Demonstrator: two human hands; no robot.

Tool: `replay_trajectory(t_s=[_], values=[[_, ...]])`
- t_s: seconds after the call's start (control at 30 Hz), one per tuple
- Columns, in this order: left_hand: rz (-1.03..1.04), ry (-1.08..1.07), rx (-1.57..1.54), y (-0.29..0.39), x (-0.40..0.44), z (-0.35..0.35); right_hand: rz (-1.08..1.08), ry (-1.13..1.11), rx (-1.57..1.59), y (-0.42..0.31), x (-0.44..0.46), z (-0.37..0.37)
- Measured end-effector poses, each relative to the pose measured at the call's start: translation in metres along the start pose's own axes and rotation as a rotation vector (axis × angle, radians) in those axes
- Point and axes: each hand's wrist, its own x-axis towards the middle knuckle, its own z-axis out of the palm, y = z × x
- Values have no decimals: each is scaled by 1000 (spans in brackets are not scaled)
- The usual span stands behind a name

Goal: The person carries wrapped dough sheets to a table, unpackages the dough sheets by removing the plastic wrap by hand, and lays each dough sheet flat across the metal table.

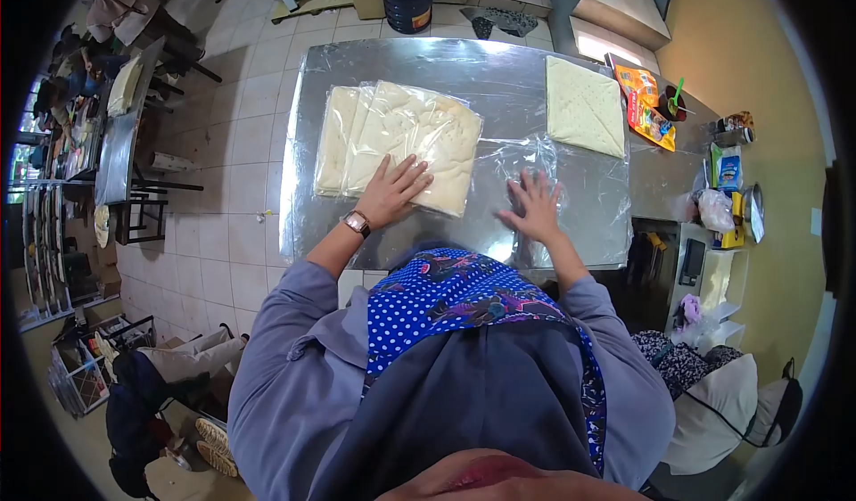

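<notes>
Dark grey cloth (pixel 481 394) on the wearer's chest lies nearest the camera at bottom centre, below one blue patterned apron (pixel 464 291).

At upper left, one person (pixel 134 11) is beyond a second metal surface (pixel 114 167), which bears a pale stack (pixel 124 86) whose count I cannot tell. Left of centre on the main metal surface (pixel 499 78), flat pale slabs (pixel 419 135) in clear plastic overlap; at least two show, but the exact number is unclear. The left hand (pixel 399 189), one watch (pixel 357 224) at its wrist, rests palm down on the front slab, fingers spread.

One blue water jug (pixel 407 4) stands on the floor at top centre. Right of centre, the right hand (pixel 537 207) is palm down, fingers spread, over clear film (pixel 526 156) on the main surface, apart from the slabs. In the upper right lies one pale green slab (pixel 584 106), and just beside it are two orange pouches (pixel 635 84), then one green handle (pixel 679 89) standing in a dark container (pixel 670 105).
</notes>
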Motion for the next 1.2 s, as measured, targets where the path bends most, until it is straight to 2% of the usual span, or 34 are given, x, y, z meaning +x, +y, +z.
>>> replay_trajectory(t_s=[0.07, 0.13, 0.2, 0.27, 0.3, 0.33, 0.4, 0.43, 0.47, 0.5, 0.53, 0.63, 0.67, 0.73, 0.83, 0.93, 1.03, 1.1, 1.13, 1.17, 1.2], values=[[-3, 35, -16, -6, 8, -24, 16, -49, 55, -9, 1, 10], [-114, 316, -416, -20, 23, -51, -11, -125, 162, -25, 9, 10], [-272, 418, -561, -32, 40, -89, -68, -113, 173, -45, 19, -7], [-393, 496, -795, -37, 54, -141, -86, 5, 134, -53, 36, -20], [-472, 504, -966, -44, 56, -155, -48, 208, 210, -60, 43, -29], [-469, 511, -961, -52, 54, -169, -54, 215, 208, -67, 55, -35], [-480, 450, -1498, -62, 47, -189, 106, 349, 1443, -77, 86, -51], [-476, 450, -1494, -63, 45, -192, 162, 252, 1617, -75, 96, -62], [-492, 431, -1711, -61, 43, -194, 160, 256, 1618, -69, 106, -62], [-506, 406, -1929, -60, 41, -196, 210, 128, 1870, -63, 114, -61], [-502, 405, -1926, -62, 38, -186, 259, -14, 2118, -58, 118, -58], [-638, 369, -2162, -73, 24, -135, 197, -123, 2043, -65, 116, -83], [-642, 371, -2165, -74, 20, -117, 201, -128, 2041, -69, 113, -82], [-799, 366, -1956, -75, 8, -78, 367, -88, 1793, -81, 106, -77], [-883, 350, -2005, -73, -4, -43, 407, -142, 1682, -77, 101, -49], [-882, 365, -2101, -69, -10, -35, 451, -247, 1706, -61, 110, -36], [-866, 388, -2080, -73, -9, -31, 488, -235, 1529, -51, 140, -31], [-883, 387, -2026, -83, -9, -21, 311, 238, 1195, -53, 167, -27], [-877, 355, -1874, -88, -8, -13, 310, 237, 1195, -50, 180, -27], [-865, 325, -1721, -93, -7, -5, 148, 303, 964, -45, 195, -27], [-863, 329, -1719, -95, -5, 2, -11, 364, 730, -42, 209, -26]])
